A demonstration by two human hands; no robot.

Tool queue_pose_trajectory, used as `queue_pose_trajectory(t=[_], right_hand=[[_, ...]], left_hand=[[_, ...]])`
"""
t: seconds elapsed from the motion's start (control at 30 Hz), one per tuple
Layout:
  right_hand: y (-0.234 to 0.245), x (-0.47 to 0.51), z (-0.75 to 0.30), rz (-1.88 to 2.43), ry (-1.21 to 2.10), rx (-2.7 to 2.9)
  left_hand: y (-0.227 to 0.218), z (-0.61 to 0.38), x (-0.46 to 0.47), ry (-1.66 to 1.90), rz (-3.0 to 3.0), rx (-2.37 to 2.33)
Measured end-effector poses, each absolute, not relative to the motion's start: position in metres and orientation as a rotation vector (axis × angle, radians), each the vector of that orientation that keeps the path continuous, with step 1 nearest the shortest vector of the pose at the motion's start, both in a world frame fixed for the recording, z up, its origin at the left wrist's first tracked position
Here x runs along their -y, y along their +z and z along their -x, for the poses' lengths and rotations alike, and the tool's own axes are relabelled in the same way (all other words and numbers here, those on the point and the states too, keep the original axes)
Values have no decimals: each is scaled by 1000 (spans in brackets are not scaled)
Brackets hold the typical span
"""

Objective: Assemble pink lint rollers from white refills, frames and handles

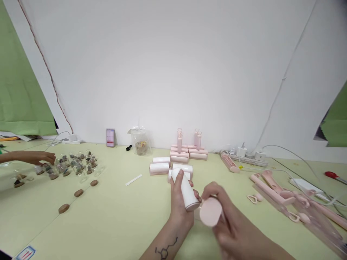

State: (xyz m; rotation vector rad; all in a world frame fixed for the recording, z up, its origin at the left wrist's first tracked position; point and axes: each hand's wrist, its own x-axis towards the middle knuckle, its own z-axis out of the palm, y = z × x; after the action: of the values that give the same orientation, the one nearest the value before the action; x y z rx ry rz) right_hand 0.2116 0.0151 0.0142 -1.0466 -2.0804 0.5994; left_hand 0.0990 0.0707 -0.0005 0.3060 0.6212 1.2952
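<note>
My left hand is closed around a white lint-roller roll, which is tilted with its lower end toward me. Close to that end, my right hand grips a pink lint-roller part, its flat round end facing me; the rest of it is mostly hidden by my fingers. Just beyond my left hand, several more white rolls lie on the table. Behind them are pink lint rollers, some lying down and some with handles standing upright.
Loose pink handles and covers lie at the right beside a power strip with cables. A white strip and a clear bag are left of centre. Another person's hand touches small glass domes at the left.
</note>
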Motion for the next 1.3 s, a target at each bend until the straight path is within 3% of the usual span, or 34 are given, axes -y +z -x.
queue_pose_trajectory(t=[0.1,0.23,0.73,1.0,1.17,1.3], right_hand=[[24,-17,-219,1118,774,1851],[18,-31,-218,1104,665,1586],[20,-28,-212,1407,711,1506],[28,-30,-247,1405,511,2019],[35,-17,-251,1437,198,2537],[34,0,-237,1540,282,2661]], left_hand=[[-2,-99,-71,1294,-387,-639],[-7,-108,-62,1220,-393,-636],[-5,-113,-38,1108,-792,-568],[-5,-81,-50,759,-1304,-658],[-5,-57,-41,482,-1765,-868],[6,-59,-28,255,-1939,-938]])
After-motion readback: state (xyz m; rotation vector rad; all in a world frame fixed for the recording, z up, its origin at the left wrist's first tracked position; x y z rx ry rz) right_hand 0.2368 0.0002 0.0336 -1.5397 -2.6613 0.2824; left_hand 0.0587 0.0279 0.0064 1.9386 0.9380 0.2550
